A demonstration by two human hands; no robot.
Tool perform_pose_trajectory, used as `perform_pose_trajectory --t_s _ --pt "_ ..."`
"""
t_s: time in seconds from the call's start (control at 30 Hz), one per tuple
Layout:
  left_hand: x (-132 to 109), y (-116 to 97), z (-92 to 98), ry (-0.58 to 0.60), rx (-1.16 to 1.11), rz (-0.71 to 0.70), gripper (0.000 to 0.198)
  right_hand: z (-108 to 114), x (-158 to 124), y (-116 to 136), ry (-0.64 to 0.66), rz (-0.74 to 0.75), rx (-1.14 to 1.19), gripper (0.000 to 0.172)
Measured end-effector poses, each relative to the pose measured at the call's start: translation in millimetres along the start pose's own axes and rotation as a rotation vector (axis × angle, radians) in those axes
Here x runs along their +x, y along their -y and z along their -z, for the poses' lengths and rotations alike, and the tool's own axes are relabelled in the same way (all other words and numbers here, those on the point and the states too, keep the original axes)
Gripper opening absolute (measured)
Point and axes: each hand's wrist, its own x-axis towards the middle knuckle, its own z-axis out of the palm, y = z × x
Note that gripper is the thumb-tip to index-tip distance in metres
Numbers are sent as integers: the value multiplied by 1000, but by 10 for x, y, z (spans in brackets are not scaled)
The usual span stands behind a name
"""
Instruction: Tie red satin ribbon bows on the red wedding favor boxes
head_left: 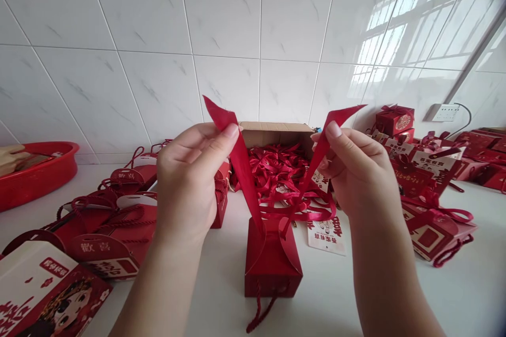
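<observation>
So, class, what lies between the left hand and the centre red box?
The head view shows a red ribbon stretching from the left hand down to the centre red box.

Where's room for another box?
Bare table: right of the right forearm, nearer than the ribboned box; a narrower patch between that forearm and the small red box, nearer than the white tag. Crowded: left, gift boxes; behind, heaped ribbons.

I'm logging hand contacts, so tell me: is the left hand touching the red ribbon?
Touching. In the head view, the left hand pinches the red ribbon, thumb tip lying over the strip near its pointed end.
</observation>
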Motion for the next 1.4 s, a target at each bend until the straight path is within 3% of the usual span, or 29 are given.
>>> perform_pose_trajectory --t_s 0.17,0.4,0.73,1.0,1.27,1.4 --pt "-11 9 -13 -15 -8 -80 12 -33 -16 21 31 -12 60 23" --pt "8 21 -5 -59 -64 -210 1 -33 -19 8 28 23 59 25" --pt "112 86 58 -136 -25 -273 8 10 86 -89 -1 3 131 26" --pt "144 87 100 -201 27 -294 10 77 170 -180 -14 74 124 25" --pt "116 176 23 -52 43 -224 4 44 158 -208 4 82 9 32" --pt "71 149 -19 147 69 -163 12 -6 126 -175 57 28 81 29"
